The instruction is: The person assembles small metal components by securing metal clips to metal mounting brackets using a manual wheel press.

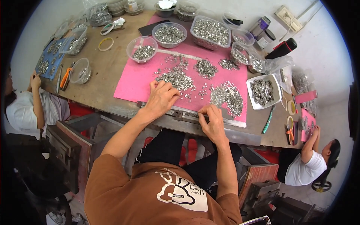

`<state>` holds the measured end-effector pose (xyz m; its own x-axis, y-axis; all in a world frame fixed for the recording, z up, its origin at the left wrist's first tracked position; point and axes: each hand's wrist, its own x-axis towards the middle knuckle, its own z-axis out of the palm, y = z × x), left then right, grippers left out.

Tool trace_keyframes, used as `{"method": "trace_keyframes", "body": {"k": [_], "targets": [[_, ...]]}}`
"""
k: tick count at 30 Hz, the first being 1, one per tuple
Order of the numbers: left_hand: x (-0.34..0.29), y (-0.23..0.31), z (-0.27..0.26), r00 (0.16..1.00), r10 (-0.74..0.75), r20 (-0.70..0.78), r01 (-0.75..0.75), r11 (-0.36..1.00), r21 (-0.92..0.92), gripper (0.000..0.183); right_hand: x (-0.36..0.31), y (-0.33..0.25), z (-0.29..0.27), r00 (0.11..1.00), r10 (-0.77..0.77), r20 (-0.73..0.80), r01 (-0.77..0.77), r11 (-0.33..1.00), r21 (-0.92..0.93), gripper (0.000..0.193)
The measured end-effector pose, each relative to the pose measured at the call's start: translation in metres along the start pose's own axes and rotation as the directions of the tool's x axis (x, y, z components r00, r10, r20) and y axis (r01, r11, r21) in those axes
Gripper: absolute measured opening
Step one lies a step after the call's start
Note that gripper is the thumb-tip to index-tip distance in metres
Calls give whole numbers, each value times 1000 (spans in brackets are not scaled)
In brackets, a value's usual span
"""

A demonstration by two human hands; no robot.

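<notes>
Closest to the body, the metal bar (190, 115) lies along the near edge of the pink mat (129, 84). Its long side runs from left to right, and its right end dips a little toward the person. The right hand (213, 122) is nearer to the bar: its thumb and first finger are bent down at the right part of the dark slot, close together with only a small gap. I cannot tell if a bit is between them. The left hand (160, 98) is a little farther away, past the bar and up to the left. Its fingers are bent and point down at the near side of the big heap (180, 79) of shiny bits. The tips are too hidden to tell if they hold one. So the big heap lies just past the left fingers, and the bar lies on the near side of them, down and to the right. Another heap (234, 99) sits past the right hand, up and to the right. Farther back are two small heaps, then the tubs (169, 35).
</notes>
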<state>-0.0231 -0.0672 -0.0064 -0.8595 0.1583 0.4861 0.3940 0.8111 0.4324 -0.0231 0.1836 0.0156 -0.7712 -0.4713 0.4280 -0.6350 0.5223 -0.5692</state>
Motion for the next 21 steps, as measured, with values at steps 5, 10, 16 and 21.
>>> {"method": "trace_keyframes", "body": {"k": [5, 10, 16, 21], "targets": [[4, 1, 4, 999, 51, 8, -51, 999, 14, 7, -8, -2, 7, 994, -104, -39, 103, 994, -28, 20], [0, 2, -1, 999, 46, 2, -46, 999, 16, 7, -9, -5, 7, 989, -141, -39, 139, 989, -58, 20], [-6, 4, -10, 1000, 27, 8, -27, 999, -32, 7, -6, -8, 7, 981, -194, -28, 191, 978, -89, 18], [-8, 5, -9, 1000, 22, -12, -23, 1000, -16, 7, 21, -12, 23, 987, -148, -55, 145, 988, -59, 13]]}}
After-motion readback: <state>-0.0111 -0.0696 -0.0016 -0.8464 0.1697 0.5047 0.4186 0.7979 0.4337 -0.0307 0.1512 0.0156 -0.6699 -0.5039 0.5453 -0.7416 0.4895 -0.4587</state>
